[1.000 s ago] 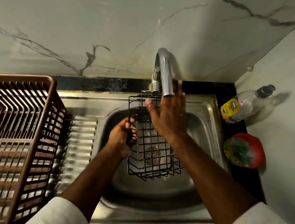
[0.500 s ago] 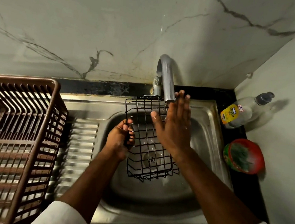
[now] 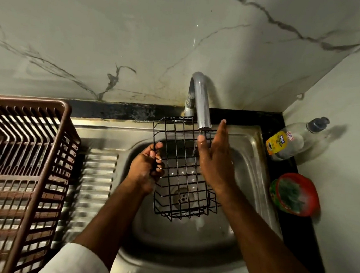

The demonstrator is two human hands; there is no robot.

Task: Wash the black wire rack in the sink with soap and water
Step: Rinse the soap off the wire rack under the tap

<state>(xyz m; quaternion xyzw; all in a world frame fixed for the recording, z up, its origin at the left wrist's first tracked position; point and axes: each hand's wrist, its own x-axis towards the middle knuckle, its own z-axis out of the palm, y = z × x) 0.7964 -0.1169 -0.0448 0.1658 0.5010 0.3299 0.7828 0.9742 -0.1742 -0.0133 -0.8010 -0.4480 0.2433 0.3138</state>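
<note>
The left hand [image 3: 148, 168] is gripping the left edge of the black wire rack [image 3: 183, 169], holding it tilted over the sink [image 3: 253, 155] beneath the tap [image 3: 201, 103], while the right hand [image 3: 216, 158] is lying flat and unclenched against its right side. With wet, possibly soapy fingers, that one-sided grip is likely risking a slip and a clatter into the basin. The rack's long axis is running from the tap toward the person, its folded lip nearest them.

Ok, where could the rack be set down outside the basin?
The ribbed drainboard, between the brown crate and the basin, looks bare. The right counter strip is crowded: soap bottle and red scrubber dish. Both hands hold the wire rack under the tap.
</note>
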